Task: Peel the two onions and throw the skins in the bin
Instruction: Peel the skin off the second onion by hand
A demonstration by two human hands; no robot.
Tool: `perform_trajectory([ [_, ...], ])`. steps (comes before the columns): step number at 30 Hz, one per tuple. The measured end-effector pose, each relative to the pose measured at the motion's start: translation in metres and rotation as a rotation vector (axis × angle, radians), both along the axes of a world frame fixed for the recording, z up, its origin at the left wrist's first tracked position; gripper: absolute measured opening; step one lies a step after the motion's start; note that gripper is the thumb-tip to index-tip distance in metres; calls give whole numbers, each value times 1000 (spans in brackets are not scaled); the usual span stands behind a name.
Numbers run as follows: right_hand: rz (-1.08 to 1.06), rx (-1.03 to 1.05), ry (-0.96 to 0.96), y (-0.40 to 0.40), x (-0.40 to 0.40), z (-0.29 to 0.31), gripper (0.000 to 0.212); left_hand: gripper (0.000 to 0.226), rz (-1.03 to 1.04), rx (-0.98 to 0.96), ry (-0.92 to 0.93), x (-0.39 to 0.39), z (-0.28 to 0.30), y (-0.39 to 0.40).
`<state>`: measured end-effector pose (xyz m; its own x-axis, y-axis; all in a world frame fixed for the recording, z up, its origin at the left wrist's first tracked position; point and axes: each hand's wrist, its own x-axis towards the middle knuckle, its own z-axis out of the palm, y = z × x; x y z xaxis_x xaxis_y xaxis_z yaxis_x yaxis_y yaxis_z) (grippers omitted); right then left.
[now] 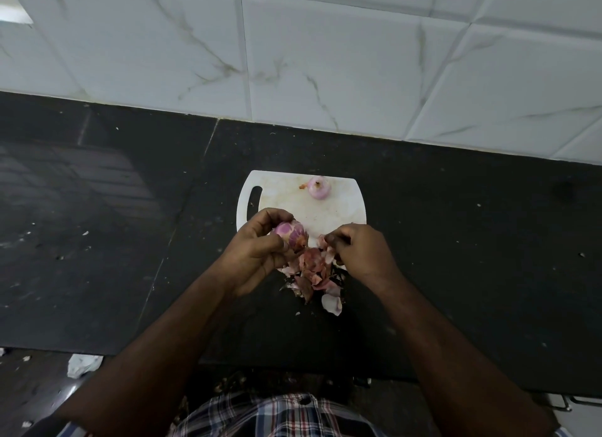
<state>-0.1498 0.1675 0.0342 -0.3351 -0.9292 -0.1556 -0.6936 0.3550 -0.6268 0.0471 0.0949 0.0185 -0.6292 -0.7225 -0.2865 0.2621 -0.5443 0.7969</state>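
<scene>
From the head view, looking down: the left hand [260, 244] has its grip curled round a small purple onion partly in its papery skin [291, 235], holding it just above the near edge of the white plastic chopping board with a handle slot [345, 205]. The right hand [356, 249] is right beside it, fingertips pinched on a scrap of skin and drawing it off toward the heap. That heap of pink-brown onion skins [314, 273] lies under and between the hands, spilling off the board's near edge onto the dark stone surface [456, 241]. At the far edge of the board sits a pale pink peeled onion [320, 187], bare and well apart from the hands.

So by my reckoning one onion's done and the second is mid-peel. Next up: strip the brown patch on the onion's lower side, set it by its mate, then gather the heap for the bin, which I can't see from here.
</scene>
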Motion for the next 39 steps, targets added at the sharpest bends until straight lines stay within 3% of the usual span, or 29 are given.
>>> perform_trajectory([
  [4,41,-30,-103,-3,3,5,48,42,4,7,4,0,0,5],
  [8,-58,32,-661,-5,17,14,31,44,-8,-36,-22,-4,5,10],
  [10,-69,36,-793,-5,21,10,33,47,-43,-44,-15,-5,5,11],
  [18,-64,-103,-701,-4,17,3,57,53,-162,-28,-105,3,11,3],
  [23,-71,-173,-727,-4,14,1,22,52,-147,10,-22,3,11,7],
  [29,-51,-194,-635,-1,12,6,15,54,-96,16,-13,-3,16,13],
  [35,-130,-273,-378,-2,26,4,9,53,-90,-62,-46,-4,13,12],
  [39,-289,-230,-486,-4,26,1,8,51,-87,-44,37,-7,14,19],
])
